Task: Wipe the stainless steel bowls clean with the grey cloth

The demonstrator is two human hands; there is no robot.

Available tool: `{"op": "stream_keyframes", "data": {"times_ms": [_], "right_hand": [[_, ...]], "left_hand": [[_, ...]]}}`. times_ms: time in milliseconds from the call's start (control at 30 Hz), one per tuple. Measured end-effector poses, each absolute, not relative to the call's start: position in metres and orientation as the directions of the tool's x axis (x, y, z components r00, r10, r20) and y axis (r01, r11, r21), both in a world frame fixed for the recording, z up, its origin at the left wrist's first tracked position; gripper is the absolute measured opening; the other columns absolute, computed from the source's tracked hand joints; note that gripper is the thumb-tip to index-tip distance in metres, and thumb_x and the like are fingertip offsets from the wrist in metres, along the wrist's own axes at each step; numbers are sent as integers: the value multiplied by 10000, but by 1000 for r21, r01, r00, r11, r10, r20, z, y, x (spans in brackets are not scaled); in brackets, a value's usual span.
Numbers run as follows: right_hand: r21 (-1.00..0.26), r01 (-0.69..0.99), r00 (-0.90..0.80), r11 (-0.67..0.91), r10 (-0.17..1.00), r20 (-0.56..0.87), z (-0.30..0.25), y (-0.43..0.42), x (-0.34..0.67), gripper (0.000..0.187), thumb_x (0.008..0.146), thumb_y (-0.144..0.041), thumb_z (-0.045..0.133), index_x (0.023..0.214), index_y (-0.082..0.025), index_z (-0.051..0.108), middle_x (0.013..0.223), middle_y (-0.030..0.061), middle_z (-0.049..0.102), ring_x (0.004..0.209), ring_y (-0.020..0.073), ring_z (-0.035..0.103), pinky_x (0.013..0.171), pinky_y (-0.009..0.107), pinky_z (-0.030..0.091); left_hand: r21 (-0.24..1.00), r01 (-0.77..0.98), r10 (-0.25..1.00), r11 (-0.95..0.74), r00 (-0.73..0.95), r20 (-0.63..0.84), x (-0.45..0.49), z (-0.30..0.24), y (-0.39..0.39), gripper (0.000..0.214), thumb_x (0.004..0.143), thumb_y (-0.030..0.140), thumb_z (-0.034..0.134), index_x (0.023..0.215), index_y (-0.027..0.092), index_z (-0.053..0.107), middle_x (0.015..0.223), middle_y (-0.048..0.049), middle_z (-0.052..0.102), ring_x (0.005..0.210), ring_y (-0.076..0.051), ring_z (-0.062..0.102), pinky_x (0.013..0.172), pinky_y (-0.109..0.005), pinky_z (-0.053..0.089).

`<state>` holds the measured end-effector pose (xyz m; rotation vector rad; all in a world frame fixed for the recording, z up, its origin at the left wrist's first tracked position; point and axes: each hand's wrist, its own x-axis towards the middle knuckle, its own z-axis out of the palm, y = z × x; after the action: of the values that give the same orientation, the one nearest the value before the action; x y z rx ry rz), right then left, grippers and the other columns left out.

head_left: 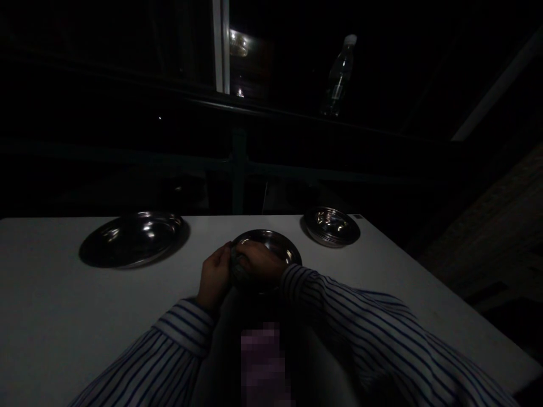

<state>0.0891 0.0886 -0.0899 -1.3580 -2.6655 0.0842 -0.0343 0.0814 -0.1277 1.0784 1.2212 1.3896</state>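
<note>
A shiny metal bowl [280, 243] is in front of me at the table's middle, tilted slightly. My left hand [214, 277] is closed on its left rim, thumb and fingers pinching the edge. Inside the bowl, my right hand [261, 261] presses a dark greyish cloth [241, 275] against the left side, with fingers curled over it. The dim light blurs the cloth's outline. To the left lies a wide, shallow metal dish [131, 240]. Several smaller metal bowls [331, 226] are stacked at the back right.
The white table [46, 294] ends at a dark far edge and slopes away on the right. Beyond it, a clear plastic bottle [339, 79] with a white cap stands on a dark ledge by a window. The surroundings are very dark.
</note>
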Motion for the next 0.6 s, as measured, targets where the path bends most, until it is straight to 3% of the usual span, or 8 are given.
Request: {"op": "stream_keyframes", "data": {"times_ms": [167,333,467,600], "right_hand": [[77,821,-571,566,812,122,-77,96,90,250,901,-192,409,1128,-179,511,1137,95,518,1057,192,485,826,315,432],[269,873,-440,407,895,77,-61,107,121,210,890,-228,472,1066,-142,549,1110,78,543,1017,210,523,821,401,459],[336,868,-404,366,913,48,-60,105,140,224,870,-279,522,1048,-148,557,1076,63,564,932,179,565,762,366,496],[334,813,-519,477,853,45,-60,108,118,196,888,-231,482,1053,-151,554,1105,66,548,1002,190,532,781,355,485]], "left_hand": [[997,-65,988,-49,-149,39,-35,-124,80,347,730,284,543,999,96,654,1018,-121,691,954,-244,622,867,-375,463],[1000,-10,987,-7,-159,5,-35,-124,81,449,754,300,525,1119,47,592,953,-139,704,865,-235,650,796,-365,499],[1000,20,989,-16,-150,19,-34,-122,82,417,762,282,518,1105,62,607,1002,-131,694,918,-228,636,833,-349,483],[999,32,990,-35,-139,39,-36,-121,81,409,746,275,525,1084,63,619,1024,-134,687,931,-237,633,831,-346,483]]}}
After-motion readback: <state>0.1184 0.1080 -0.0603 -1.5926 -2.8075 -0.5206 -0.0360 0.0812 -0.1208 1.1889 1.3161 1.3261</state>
